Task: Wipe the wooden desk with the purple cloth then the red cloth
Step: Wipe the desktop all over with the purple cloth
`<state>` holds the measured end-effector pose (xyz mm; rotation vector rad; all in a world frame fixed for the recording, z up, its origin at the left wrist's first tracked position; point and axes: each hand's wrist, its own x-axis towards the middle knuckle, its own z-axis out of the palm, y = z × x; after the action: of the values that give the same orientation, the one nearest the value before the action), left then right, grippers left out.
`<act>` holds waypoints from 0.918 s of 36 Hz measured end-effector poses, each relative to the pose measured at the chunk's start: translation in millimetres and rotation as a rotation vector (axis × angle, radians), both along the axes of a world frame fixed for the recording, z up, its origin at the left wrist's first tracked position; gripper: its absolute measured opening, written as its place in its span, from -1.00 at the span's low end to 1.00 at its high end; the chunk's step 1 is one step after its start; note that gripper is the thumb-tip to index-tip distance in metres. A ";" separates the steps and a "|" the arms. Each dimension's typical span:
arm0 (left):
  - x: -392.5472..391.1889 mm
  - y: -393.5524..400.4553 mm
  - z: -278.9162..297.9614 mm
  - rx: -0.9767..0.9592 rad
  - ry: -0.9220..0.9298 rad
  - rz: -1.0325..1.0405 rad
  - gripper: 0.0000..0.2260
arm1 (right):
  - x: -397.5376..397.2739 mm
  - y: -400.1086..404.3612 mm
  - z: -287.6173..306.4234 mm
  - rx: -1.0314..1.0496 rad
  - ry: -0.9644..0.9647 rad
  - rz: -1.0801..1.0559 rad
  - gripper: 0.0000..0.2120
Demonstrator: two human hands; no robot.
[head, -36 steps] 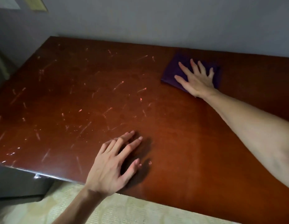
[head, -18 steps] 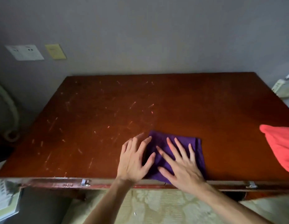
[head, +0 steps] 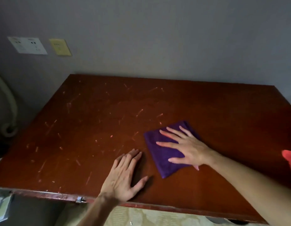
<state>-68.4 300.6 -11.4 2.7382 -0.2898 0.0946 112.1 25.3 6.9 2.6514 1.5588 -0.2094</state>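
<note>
Since the frame half a second back, my right hand has carried the purple cloth away from the near edge and out toward the middle-right of the table, turning it so one corner now points at me. My left hand has parted from the cloth and lies just to its left, near the front edge.

What worries me first is the fold. The cloth is doubled over, and I judge that a fast sweep with uneven pressure could make it bunch or unfold, so my bare fingers would drag on the wood instead. Second, the pale scuffs over the left half look set into the finish; I may wipe and see no change, and wrongly skip that side. Third, the red cloth sits at the far right edge of the view, and a wide stroke that way could knock it off the table.

My right hand lies flat on top of the cloth, fingers spread and straight, palm over its right portion, the little finger reaching past the near hem onto the wood. My left hand is likewise flat and spread, pressing the bare table, holding nothing.
</note>
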 end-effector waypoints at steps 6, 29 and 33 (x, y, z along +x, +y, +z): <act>1.5 -2.9 4.2 0.016 0.038 0.012 -0.36 | 94.9 21.0 -2.5 -0.029 -0.011 0.011 -0.32; 5.6 -2.5 4.3 0.023 0.054 0.024 -0.41 | 244.3 103.2 -1.6 0.138 0.052 -0.636 -0.31; 5.4 -2.4 4.4 0.004 0.042 0.025 -0.42 | 213.9 107.9 -3.8 0.127 0.048 -0.702 -0.34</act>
<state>-63.0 298.2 -7.0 2.7449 -0.2450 0.0437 326.0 133.1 3.1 3.2014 0.5991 -0.2044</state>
